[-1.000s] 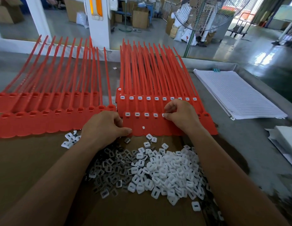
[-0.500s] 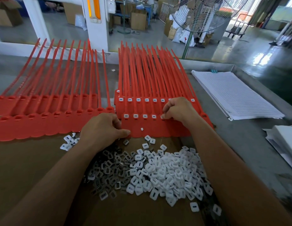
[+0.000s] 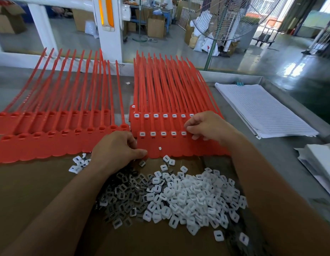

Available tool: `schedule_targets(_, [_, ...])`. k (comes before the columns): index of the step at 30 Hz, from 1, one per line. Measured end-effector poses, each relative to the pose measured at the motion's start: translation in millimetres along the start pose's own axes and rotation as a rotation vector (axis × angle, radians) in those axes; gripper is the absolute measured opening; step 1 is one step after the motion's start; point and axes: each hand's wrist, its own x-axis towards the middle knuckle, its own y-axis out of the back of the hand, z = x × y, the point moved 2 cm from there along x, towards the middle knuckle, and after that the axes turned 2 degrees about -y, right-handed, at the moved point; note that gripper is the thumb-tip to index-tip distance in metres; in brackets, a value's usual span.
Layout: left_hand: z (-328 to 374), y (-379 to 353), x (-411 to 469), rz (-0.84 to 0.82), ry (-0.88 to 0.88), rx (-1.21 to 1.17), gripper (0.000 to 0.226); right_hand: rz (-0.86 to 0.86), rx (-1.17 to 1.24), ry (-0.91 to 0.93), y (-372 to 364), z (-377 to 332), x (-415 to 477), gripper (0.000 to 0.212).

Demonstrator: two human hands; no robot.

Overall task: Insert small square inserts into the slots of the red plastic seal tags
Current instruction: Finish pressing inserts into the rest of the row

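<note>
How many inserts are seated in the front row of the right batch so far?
5, side by side: first insert, second, third, fourth, fifth beside the right hand. That hand may hide more.

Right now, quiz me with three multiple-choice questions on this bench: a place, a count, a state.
1. Relative to the red plastic seal tags, where is the stack of lined white paper? A left, B right, C on top.
2. How many small square white inserts show in the front row of the right batch? A two, B five, C nine.
3. In the left batch, the slots are: A empty, B filled, C taped over.
B, the paper lies past their right edge; B, five white squares show; A, only red openings show.
</note>
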Motion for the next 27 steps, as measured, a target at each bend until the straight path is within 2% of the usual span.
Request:
schedule_targets(5, [-0.2,-0.3,-0.2,0.0,0.002,-0.007,0.027,0.053,-0.045,0.11,11.7,7.3,-20.3,0.01])
schedule_targets(13, [0.8,-0.7,-1.1,-0.005,0.012,-0.014,0.027,-0.22,-0.087,0.055,4.6,41.0,-51.1,0.009])
schedule_targets(18, [2.4,0.4,-1.0,-0.017,0.007,0.001,0.026,-0.204,-0.046,0.059,4.0,45.7,-50.9,0.01])
schedule_targets(27, [3.7,2.3,-1.9,-0.022,0.013,-0.001,0.026,-0.37,-0.112,0.144,0.0,40.5,-58.5,0.017])
